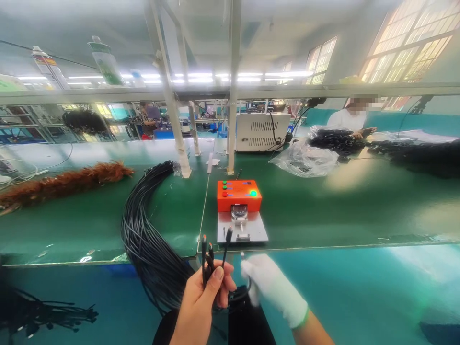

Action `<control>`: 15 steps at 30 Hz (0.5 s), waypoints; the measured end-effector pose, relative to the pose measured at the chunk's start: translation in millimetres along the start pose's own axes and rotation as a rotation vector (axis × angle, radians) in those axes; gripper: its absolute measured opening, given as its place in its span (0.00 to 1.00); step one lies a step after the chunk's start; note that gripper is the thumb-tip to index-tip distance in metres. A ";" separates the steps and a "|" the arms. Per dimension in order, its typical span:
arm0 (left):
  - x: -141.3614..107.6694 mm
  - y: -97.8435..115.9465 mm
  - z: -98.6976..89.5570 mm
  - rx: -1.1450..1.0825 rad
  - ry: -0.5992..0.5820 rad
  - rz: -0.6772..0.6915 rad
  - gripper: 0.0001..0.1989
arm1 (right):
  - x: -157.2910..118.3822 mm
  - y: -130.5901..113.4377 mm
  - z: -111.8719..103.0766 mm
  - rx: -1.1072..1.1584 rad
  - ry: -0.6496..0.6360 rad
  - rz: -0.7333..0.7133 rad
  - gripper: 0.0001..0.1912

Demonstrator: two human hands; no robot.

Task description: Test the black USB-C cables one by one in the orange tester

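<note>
My bare left hand (pixel 210 285) is closed round several black cables (pixel 204 251), their plug ends pointing up past my thumb. My right hand (pixel 271 282), in a white glove, pinches one more black cable, and its small metal plug (pixel 242 255) pokes out above the fingertips. A thick bundle of black cables (pixel 143 230) runs over the bench edge and down towards my lap, behind my left hand. Just beyond both hands stands an orange test box (pixel 239 196) with coloured buttons and a lit green light. In front of it, a small gauge (pixel 239 213) is mounted on a metal plate (pixel 257 232).
The green bench (pixel 305 211) ends just beyond my hands. A brown fluffy strip (pixel 72 182) lies on its left. Frame posts (pixel 233 86), a pale metal cabinet (pixel 262 132) and a plastic bag (pixel 305 158) stand behind. A person (pixel 348 120) sits at the far right near black cables.
</note>
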State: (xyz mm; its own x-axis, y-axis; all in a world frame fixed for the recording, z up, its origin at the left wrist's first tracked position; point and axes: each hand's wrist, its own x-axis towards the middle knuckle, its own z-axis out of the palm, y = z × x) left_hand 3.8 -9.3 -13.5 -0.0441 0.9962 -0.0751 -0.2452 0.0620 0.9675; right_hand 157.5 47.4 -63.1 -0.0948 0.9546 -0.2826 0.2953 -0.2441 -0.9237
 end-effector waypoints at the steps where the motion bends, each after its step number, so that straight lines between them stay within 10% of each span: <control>1: 0.3 -1.2 -0.3 0.012 -0.012 -0.004 0.13 | -5.3 -0.7 -4.3 -0.118 0.076 -0.004 0.17; 6: 4.8 -10.7 1.2 0.125 -0.069 -0.013 0.14 | -33.4 -31.8 -13.7 -0.217 0.380 -0.177 0.15; 15: 5.0 -23.8 3.5 0.312 -0.183 -0.027 0.18 | -46.1 -61.7 19.9 0.347 0.268 -0.208 0.12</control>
State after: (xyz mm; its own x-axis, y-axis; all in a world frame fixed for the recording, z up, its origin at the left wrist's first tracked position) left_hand 12.9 -5.5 -36.1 0.1397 0.9866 -0.0839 0.0649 0.0755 0.9950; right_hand 124.7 15.0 1.8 0.1436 0.9885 -0.0483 -0.0426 -0.0426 -0.9982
